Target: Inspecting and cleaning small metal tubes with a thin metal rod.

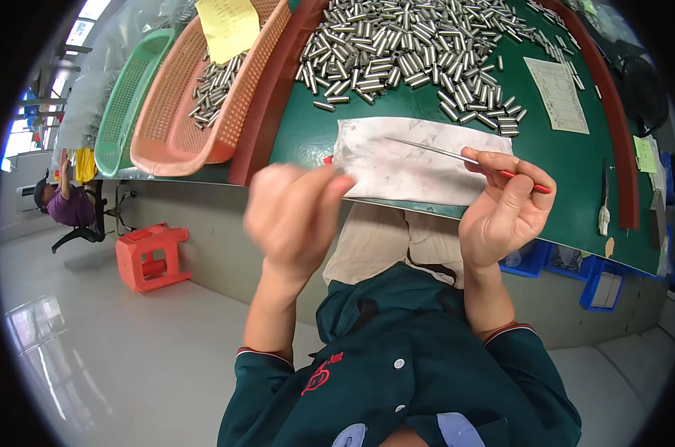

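My right hand point(505, 208) holds a slim needle file by its red handle point(527, 181), pinched between thumb and fingers. The thin metal shaft point(427, 147) points left over a stained white cloth point(397, 167) at the table's front edge. My left hand point(296, 216) is raised left of the cloth, in front of the edge. Motion smears its curled fingers, so whether they hold anything cannot be seen. Beyond the cloth lies a big heap of short shiny metal tubes point(404, 48).
A pink basket point(162, 141) with more tubes and a yellow note stands left, beside a green basket point(114, 134). Dark red rails point(259, 123) border the green table point(300, 123). Paper point(557, 95) lies right. A red stool point(147, 257) and another person point(73, 205) are at left.
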{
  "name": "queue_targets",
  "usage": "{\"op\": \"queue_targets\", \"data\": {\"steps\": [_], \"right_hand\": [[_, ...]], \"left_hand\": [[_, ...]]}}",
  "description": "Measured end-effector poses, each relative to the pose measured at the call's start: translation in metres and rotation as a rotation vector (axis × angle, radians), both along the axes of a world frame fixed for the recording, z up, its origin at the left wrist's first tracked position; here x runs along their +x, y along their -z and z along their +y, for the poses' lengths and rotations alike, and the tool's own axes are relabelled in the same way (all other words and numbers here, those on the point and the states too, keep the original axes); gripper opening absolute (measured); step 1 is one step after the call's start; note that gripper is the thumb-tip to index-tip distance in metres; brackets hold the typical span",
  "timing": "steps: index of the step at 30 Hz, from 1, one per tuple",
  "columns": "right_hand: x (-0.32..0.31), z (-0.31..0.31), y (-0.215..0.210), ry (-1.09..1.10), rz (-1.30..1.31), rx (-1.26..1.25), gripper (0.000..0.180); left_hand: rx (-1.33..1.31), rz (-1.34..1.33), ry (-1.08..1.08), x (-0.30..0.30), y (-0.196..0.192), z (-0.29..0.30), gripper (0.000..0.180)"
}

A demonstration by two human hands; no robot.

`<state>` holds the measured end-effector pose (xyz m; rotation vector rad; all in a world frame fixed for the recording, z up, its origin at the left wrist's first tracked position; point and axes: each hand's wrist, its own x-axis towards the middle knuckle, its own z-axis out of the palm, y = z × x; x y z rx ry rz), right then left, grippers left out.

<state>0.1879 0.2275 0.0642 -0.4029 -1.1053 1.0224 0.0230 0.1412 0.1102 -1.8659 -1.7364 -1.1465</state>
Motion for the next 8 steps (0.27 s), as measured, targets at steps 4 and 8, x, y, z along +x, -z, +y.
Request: {"op": "queue_targets", "data": {"steps": [4,8], "right_hand": [[-0.004,0.0,0.003,-0.003,-0.01,-0.026,0.012],[-0.004,-0.007,-0.002,-0.022,-0.001,-0.081,0.014]], "left_hand": [[-0.118,-0.536,0.001,-0.003,0.009,-0.012,0.012],[0.205,-1.792,0.204,-0.011,0.027,-0.066,0.016]]}}
